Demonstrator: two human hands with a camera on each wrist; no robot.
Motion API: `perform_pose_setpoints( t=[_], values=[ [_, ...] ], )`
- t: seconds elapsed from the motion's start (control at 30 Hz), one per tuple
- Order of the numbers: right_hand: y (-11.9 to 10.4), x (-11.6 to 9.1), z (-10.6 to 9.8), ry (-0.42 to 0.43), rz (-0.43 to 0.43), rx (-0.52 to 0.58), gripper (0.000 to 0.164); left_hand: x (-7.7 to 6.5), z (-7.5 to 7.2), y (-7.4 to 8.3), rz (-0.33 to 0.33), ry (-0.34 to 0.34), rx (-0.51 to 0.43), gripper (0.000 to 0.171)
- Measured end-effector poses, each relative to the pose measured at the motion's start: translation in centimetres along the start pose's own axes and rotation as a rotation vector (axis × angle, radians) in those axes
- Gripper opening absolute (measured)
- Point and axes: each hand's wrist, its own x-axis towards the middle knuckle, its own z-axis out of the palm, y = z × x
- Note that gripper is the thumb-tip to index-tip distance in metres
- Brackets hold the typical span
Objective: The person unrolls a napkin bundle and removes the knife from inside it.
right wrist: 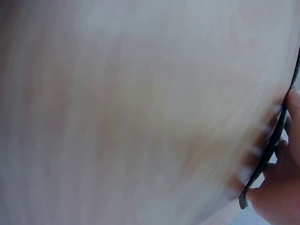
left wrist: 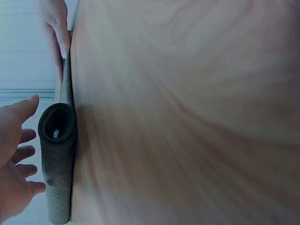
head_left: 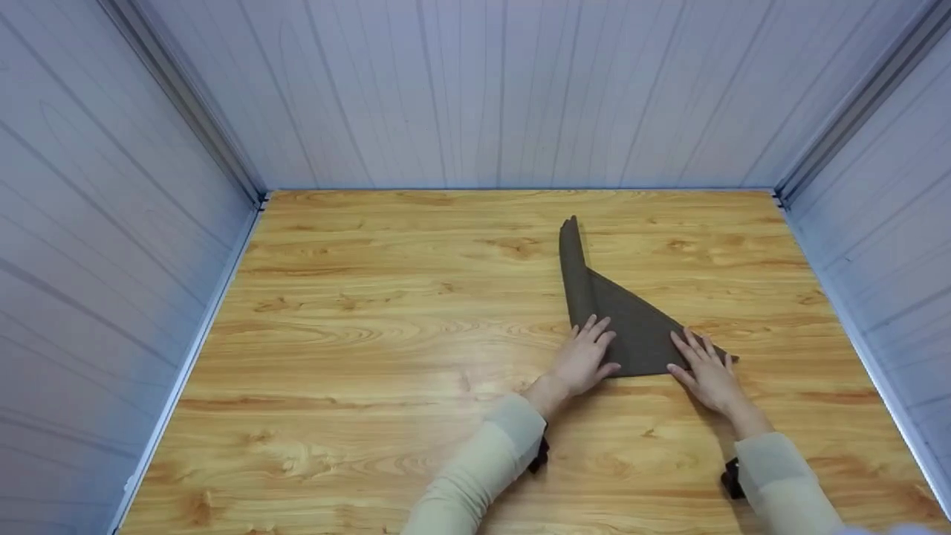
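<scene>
A dark brown-grey cloth [head_left: 639, 327] lies on the table, its left side rolled into a tube and the rest a flat triangle that tapers to a point at the right. My left hand [head_left: 585, 357] is at the near part of the roll, fingers spread and slightly bent over it. In the left wrist view the hollow end of the rolled cloth [left wrist: 58, 164] faces the camera, with the left hand [left wrist: 16, 159] alongside. With extended fingers my right hand [head_left: 707, 373] rests on the cloth's right corner; the right wrist view shows the right hand [right wrist: 281, 173] along the cloth's thin edge.
The wood-grain table [head_left: 356, 327] extends around the cloth, widest to the left. Pale panelled walls stand behind it [head_left: 461, 96] and along both sides. A dark wrist device [head_left: 732, 478] is strapped under each sleeve.
</scene>
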Motion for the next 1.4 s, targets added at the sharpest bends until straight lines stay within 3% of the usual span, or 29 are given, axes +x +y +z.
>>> perform_pose_setpoints(
  t=[0.53, 1.4],
  values=[
    [-0.1, 0.0, 0.0, 0.012, 0.002, -0.002, 0.063, 0.0, 1.1, 0.1, -0.013, -0.01, 0.055, 0.058],
    [-0.1, -0.2, -0.1, 0.009, -0.007, 0.007, 0.064, -1.1, 0.9, -0.7, -0.06, -0.073, 0.065, 0.062]
  ],
)
